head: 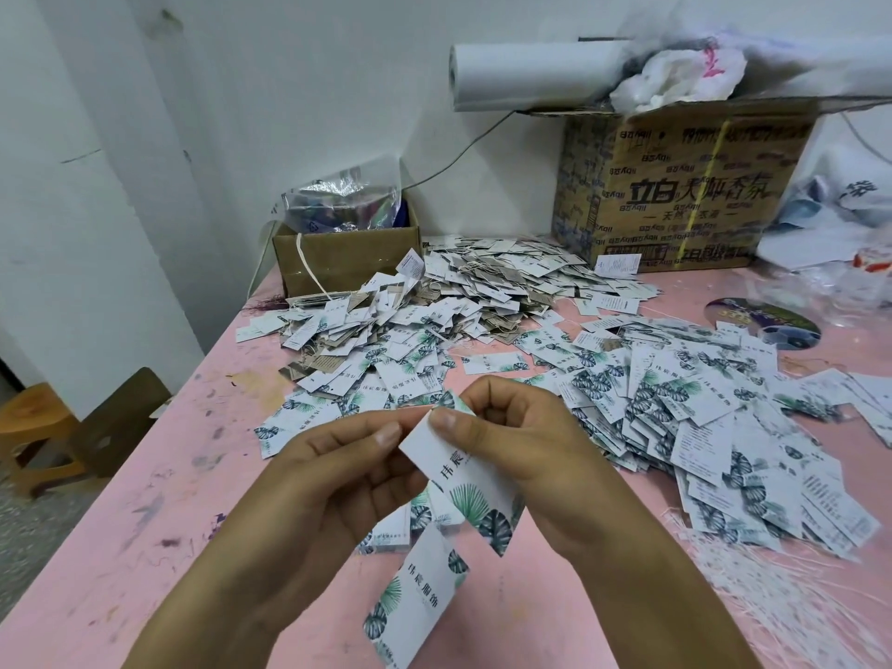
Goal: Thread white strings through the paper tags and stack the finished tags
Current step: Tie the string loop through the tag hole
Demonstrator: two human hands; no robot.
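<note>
Nearest the viewer, above the pink table (120, 548), the left hand (333, 480) and right hand (526, 441) both pinch the upper end of one paper tag (470, 480), fingers curled. White strings (782, 605) lie loose to the right. Beyond, heaped tags (482, 292) cover the table up to a large cardboard box (675, 185) by the wall.

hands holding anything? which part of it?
Yes. Both the left hand and the right hand pinch one white rectangular paper tag with a green leaf print, fingers at its plain upper end, away from the leaves.
</note>
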